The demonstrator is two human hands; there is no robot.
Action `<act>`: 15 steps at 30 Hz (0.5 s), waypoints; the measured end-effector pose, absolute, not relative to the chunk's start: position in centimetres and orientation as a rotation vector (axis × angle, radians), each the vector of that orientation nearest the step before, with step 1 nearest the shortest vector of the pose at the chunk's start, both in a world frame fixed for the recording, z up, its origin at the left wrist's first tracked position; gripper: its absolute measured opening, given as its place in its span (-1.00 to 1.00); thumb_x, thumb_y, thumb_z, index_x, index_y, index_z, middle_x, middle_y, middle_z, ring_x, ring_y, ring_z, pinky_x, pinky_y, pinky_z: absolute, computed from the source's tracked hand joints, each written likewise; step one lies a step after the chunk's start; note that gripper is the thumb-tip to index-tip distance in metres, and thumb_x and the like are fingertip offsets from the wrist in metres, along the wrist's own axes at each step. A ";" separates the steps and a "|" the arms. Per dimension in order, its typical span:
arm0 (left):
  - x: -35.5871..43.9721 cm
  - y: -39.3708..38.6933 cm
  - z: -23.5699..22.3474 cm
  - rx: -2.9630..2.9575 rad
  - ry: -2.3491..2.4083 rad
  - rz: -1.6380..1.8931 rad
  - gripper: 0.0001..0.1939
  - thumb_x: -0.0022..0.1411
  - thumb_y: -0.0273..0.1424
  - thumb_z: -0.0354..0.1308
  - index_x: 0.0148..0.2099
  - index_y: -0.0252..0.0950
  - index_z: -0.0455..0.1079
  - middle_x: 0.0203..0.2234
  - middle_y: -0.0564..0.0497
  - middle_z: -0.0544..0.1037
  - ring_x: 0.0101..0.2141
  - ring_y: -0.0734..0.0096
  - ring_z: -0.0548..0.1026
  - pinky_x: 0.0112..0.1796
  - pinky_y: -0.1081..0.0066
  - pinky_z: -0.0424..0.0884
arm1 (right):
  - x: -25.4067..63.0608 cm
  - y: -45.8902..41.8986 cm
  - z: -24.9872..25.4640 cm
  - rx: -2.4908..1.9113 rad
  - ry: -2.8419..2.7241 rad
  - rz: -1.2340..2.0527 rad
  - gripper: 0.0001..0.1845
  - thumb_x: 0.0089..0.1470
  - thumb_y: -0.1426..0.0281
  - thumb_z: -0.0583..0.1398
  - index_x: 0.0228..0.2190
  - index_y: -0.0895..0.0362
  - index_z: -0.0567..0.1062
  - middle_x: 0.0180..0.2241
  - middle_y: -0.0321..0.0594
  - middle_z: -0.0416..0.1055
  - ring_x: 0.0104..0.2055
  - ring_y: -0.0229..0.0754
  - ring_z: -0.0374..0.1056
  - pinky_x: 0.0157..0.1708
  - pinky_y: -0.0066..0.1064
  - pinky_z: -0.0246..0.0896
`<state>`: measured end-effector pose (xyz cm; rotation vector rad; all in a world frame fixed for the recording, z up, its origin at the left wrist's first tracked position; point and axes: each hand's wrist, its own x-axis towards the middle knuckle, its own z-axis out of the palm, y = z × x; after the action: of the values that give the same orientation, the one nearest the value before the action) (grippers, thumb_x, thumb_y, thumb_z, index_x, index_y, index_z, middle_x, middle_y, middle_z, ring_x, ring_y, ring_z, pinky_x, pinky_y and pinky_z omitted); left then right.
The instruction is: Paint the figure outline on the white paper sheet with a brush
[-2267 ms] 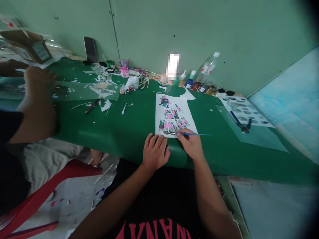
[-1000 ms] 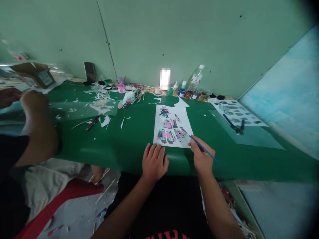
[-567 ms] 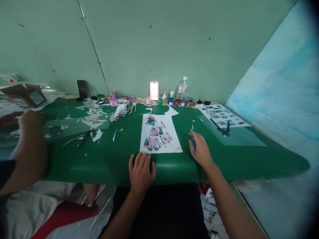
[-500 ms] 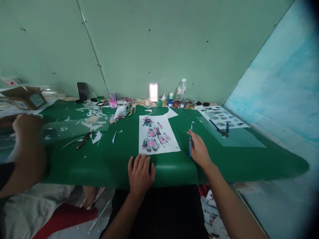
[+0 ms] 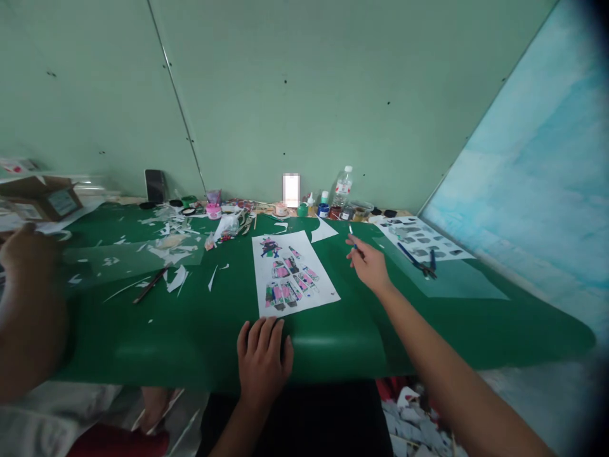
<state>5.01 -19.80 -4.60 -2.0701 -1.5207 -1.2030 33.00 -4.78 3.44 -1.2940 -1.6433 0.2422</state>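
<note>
My left hand lies flat on the green table cover, fingers stretched out, their tips near the lower edge of a white sheet. Printed on that sheet is a small figure with pink, green and grey patterned shapes. To its right, my right hand is raised over the cover, closed around a slim blue paintbrush. The brush's pale tip points toward the back of the table; most of its handle is hidden by the fingers.
Paint jars, a plastic bottle and a lit phone line the back. Pliers lie at right by a sheet of grey shapes. Paper scraps litter the left, where another person's arm reaches in.
My right hand has moved forward with the paintbrush, whose handle now shows less. My left hand stays by the sheet. The camera view has tipped slightly upward.
</note>
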 end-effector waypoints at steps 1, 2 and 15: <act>5.1 -19.8 -4.6 -2.068 -1.517 -1.210 -0.77 0.31 -0.41 0.11 -0.03 -0.33 0.49 -0.10 -0.13 0.61 -0.03 0.01 0.50 0.12 -0.06 0.23 | 33.5 -4.0 3.6 -1.326 -1.634 0.261 -0.64 0.21 0.33 0.06 -0.01 0.09 0.49 -0.16 -0.13 0.59 -0.52 -0.25 0.41 -0.41 -0.32 0.41; 5.1 -19.7 -4.6 -2.064 -1.515 -1.216 -0.77 0.31 -0.41 0.11 -0.03 -0.33 0.50 -0.10 -0.13 0.61 -0.04 0.01 0.51 0.11 -0.06 0.24 | 34.0 -3.1 3.6 -1.353 -1.620 0.272 -0.68 0.21 0.33 0.06 -0.07 0.09 0.49 -0.25 -0.16 0.60 -0.57 -0.27 0.38 -0.44 -0.35 0.39; 3.5 -18.8 -6.4 -2.107 -1.446 -1.092 -0.71 0.24 -0.36 0.19 0.01 -0.24 0.50 -0.10 -0.03 0.63 -0.04 0.15 0.50 0.24 0.10 0.10 | 41.5 13.0 2.2 -1.744 -1.187 0.224 -0.85 0.06 0.31 0.24 -0.40 0.14 0.48 -0.44 -0.12 0.57 -0.43 -0.09 0.53 -0.48 -0.36 0.43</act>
<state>3.48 -18.75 -6.39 -2.1075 -1.4461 -1.0920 41.45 13.04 2.16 -1.7441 -1.1873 0.2239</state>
